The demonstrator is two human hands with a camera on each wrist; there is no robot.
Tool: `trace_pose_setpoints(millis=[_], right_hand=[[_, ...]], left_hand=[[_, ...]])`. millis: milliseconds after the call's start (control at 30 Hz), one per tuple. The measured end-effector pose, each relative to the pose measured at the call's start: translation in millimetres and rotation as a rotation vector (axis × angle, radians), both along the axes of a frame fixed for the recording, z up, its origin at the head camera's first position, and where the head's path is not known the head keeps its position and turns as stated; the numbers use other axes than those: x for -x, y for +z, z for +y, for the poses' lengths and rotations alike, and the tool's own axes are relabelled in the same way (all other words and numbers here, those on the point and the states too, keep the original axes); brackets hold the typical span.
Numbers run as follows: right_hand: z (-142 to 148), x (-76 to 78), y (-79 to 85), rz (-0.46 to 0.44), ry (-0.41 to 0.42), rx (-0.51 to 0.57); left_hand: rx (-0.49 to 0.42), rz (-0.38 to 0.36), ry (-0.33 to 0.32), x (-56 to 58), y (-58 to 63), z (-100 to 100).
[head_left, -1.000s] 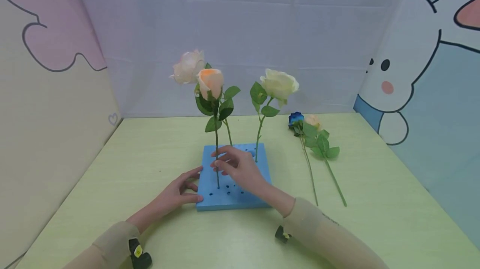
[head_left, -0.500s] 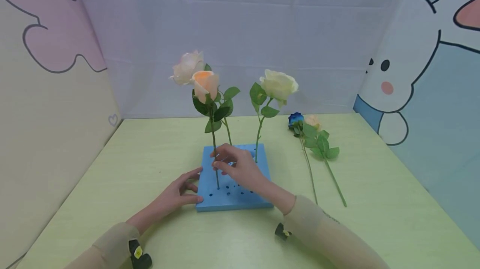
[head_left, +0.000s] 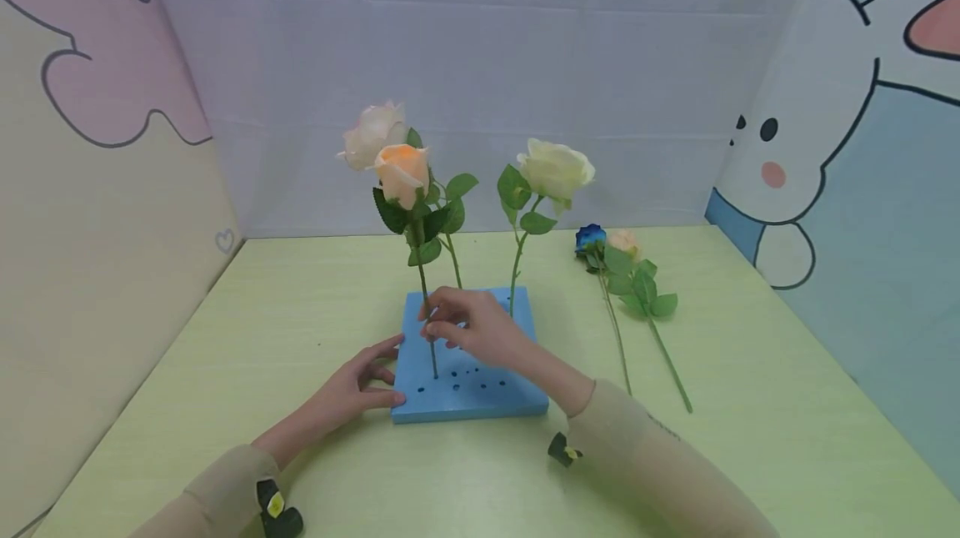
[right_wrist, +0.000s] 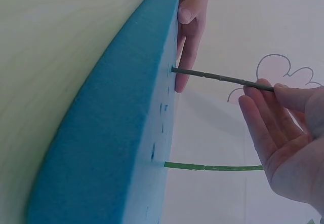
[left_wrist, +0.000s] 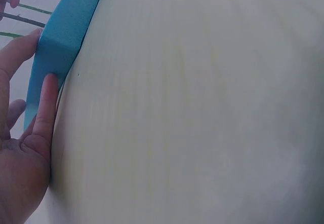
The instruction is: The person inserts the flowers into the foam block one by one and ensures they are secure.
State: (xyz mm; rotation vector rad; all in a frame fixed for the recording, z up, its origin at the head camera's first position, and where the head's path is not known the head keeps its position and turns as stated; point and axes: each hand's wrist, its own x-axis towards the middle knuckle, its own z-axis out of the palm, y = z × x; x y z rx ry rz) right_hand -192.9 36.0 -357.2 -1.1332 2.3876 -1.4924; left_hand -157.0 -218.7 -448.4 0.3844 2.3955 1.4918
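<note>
My right hand (head_left: 483, 325) pinches the stem of a peach rose (head_left: 402, 175) between thumb and fingers. The stem's lower end stands in a hole at the front left of the blue foam block (head_left: 480, 404), and the rose leans left. In the right wrist view the dark stem (right_wrist: 212, 76) runs from the block's face to the fingertips. My left hand (head_left: 352, 379) rests against the block's left side, fingers spread and fairly straight; the left wrist view shows fingers (left_wrist: 47, 102) on the block's side. A pale pink rose (head_left: 375, 136) and a cream rose (head_left: 557, 169) stand farther back in the block.
To the right of the block, a blue rose (head_left: 591, 239) and another peach rose (head_left: 624, 244) lie on the table (head_left: 300, 304). Several holes dot the block's front. A pale cloth wall (head_left: 480, 87) rises behind the table, with cartoon-printed panels at both sides.
The peach rose's bloom has tilted left while its stem foot stays in the same place. My right hand has shifted slightly left with the stem; my left hand has stayed put.
</note>
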Motion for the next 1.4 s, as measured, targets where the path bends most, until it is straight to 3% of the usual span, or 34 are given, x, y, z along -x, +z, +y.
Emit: trace_pose_setpoints(millis=[300, 633, 1400], right_hand=[[-2, 1.9, 1.3, -0.042, 0.018, -0.046], [-3, 2.0, 0.8, -0.019, 0.010, -0.054], [-3, -2.0, -13.6, 0.121, 0.023, -0.101]], left_hand=[[0.002, -0.012, 0.001, -0.1, -0.4, 0], [-0.005, -0.008, -0.008, -0.2, 2.5, 0], [-0.001, -0.014, -0.005, 0.5, 1.7, -1]])
